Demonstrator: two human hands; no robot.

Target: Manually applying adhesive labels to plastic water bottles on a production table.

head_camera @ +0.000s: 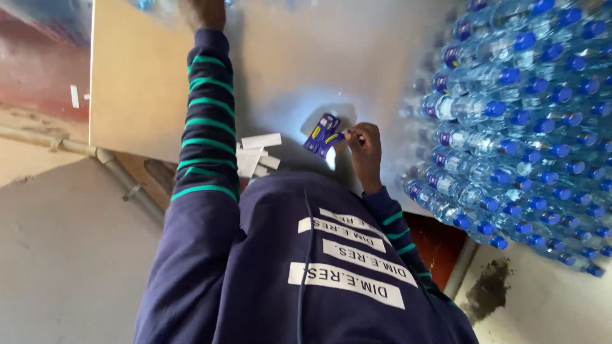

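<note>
Pale grey table [306,57] fills the middle of what we see, its left part a beige panel [134,76] in brighter light. Beyond the panel's edge lies a bare concrete floor [64,255], with a grey pipe [121,175] running across it at a slant.

On the right rises a big stack of clear water bottles [523,127], wrapped in packs. Their round blue caps face us in rows, and each bottle carries a narrow blue and purple band near its neck. The stack reaches from the top edge down to the lower right, just beside our right sleeve.

Our right hand [364,150] rests on the table near its near edge. Its grip is clenched in a pinch on the end of a small sheet of labels [322,134], rectangular, dark blue with yellow marks, which tilts up to the left of the fingers. A bright spot of light falls on the table just below the sheet.

To the left of the sheet, touching our striped left sleeve, lies a loose pile of white strips [255,156], plain and oblong, overlapping each other.

Our left hand [205,11] is stretched far across the table to the top edge, where something clear and bluish shows. We cannot tell whether its grip is clenched or released, since the edge cuts it off.
</note>
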